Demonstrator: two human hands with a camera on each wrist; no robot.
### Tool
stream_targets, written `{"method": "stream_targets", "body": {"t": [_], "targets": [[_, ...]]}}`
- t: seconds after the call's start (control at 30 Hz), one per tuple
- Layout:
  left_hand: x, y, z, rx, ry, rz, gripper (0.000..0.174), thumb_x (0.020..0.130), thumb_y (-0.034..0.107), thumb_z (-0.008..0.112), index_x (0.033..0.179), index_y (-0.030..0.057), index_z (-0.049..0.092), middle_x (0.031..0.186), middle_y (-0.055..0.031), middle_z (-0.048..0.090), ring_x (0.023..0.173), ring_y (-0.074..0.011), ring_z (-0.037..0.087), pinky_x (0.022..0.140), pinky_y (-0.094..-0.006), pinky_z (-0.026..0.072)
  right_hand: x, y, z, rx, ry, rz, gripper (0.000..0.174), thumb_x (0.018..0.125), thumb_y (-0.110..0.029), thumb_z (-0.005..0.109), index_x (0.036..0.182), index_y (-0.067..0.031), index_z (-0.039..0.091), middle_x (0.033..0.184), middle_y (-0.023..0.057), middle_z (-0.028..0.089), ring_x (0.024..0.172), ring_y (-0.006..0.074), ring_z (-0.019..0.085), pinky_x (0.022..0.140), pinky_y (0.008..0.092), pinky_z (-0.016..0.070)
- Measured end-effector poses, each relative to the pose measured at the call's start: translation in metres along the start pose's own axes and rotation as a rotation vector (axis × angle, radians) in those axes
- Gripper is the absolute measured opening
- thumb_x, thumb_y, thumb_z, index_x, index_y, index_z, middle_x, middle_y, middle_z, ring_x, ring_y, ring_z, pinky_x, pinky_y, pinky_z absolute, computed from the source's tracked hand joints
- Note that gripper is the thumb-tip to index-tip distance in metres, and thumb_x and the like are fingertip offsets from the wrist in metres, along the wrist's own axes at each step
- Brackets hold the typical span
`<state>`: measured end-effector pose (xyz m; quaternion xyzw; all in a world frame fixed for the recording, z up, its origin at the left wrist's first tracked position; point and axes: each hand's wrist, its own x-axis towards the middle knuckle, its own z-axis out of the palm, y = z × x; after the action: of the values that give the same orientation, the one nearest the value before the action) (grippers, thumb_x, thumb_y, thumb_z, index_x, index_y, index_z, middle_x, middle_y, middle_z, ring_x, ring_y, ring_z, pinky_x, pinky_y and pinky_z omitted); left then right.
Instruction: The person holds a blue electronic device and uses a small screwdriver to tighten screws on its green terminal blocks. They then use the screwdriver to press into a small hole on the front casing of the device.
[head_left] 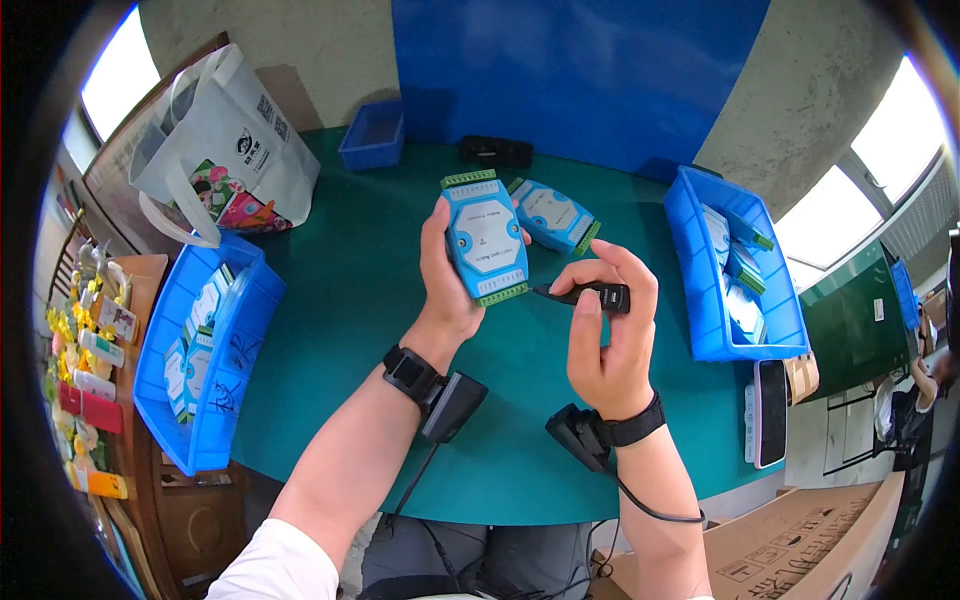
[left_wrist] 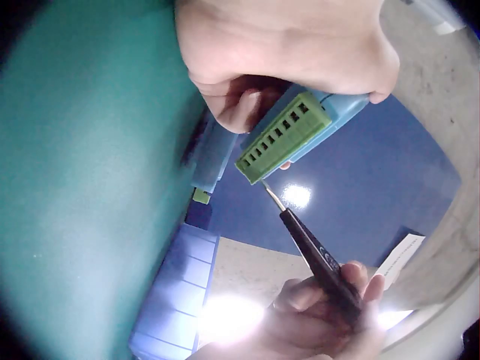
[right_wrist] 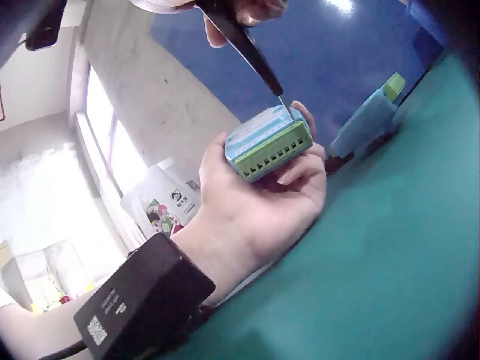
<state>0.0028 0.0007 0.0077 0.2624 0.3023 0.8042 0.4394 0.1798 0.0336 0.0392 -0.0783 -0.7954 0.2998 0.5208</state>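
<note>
My left hand (head_left: 450, 285) grips a blue-and-white electronic module (head_left: 487, 242) by its sides, raised above the green table. Green terminal blocks run along both short ends; the row of openings in the near terminal block (left_wrist: 283, 139) shows in the left wrist view. Between thumb and fingers, my right hand (head_left: 618, 350) pinches a black pen-shaped screwdriver (head_left: 608, 297). Its thin metal tip (right_wrist: 286, 107) is right at one corner of the near terminal block. Behind the held module, a second similar module (head_left: 556, 216) lies on the table.
Blue bins with more modules stand at left (head_left: 255, 335) and right (head_left: 692, 270). Toward the back are a small blue tray (head_left: 372, 155), a black object (head_left: 496, 151) and a white bag (head_left: 240, 150). A phone (head_left: 770, 413) lies at the right edge; a cardboard box (head_left: 780, 540) sits below.
</note>
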Motion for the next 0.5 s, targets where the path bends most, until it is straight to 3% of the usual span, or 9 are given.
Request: {"method": "stream_targets", "body": {"t": [0.4,0.5], "targets": [[-0.0005,-0.0005,-0.0025,0.019,-0.126,-0.074,0.078,0.098,0.068,0.042,0.136,0.0016,0.057,0.124,-0.0172,0.067,0.095,-0.0252,0.068,0.084,-0.0383,0.0574,0.0001,-0.0046,-0.0035,0.029,0.027,0.104,0.036,0.099,0.004,0.049,0.134,0.0002,0.041,0.093,0.0131,0.067,0.078,0.0153,0.062,0.075,0.0283,0.0518],[-0.0003,-0.0008,-0.0025,0.034,-0.14,-0.076,0.079,0.097,0.069,0.041,0.136,0.002,0.056,0.125,-0.0174,0.066,0.096,-0.025,0.068,0.084,-0.0385,0.0574,0.0009,-0.0001,-0.0007,0.017,0.057,0.028,0.036,0.099,0.005,0.05,0.133,0.0001,0.042,0.093,0.0126,0.067,0.077,0.0148,0.061,0.074,0.0278,0.0515]]}}
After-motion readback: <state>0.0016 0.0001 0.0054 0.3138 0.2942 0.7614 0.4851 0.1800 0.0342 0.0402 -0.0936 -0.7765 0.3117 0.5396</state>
